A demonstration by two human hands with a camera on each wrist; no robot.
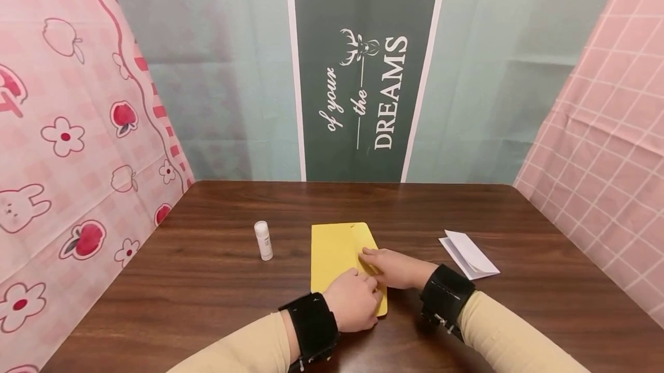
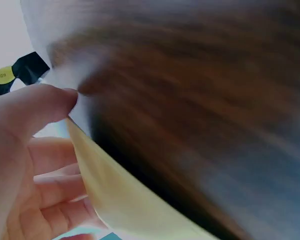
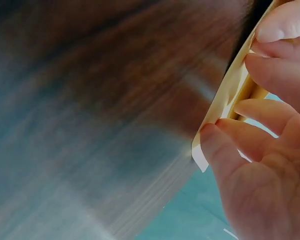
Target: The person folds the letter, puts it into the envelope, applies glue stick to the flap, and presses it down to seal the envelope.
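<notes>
A yellow envelope (image 1: pixel 332 240) lies on the table before me, with a round-cornered flap along its right side. My left hand (image 1: pixel 355 301) pinches its near right edge between thumb and fingers. In the left wrist view the envelope's yellow edge (image 2: pixel 120 195) runs out from under the thumb. My right hand (image 1: pixel 396 266) grips the flap farther up. Thumb and forefinger close on its pale edge (image 3: pixel 217 112) in the right wrist view, where the paper bends away from the layer behind. The left hand hides the envelope's near part in the head view.
A white glue stick (image 1: pixel 263 241) lies left of the envelope. Folded white paper (image 1: pixel 469 255) rests on the right side of the brown wooden table (image 1: pixel 218 304). Curtains hang behind and on both sides, and black bands (image 1: pixel 313 324) circle both wrists.
</notes>
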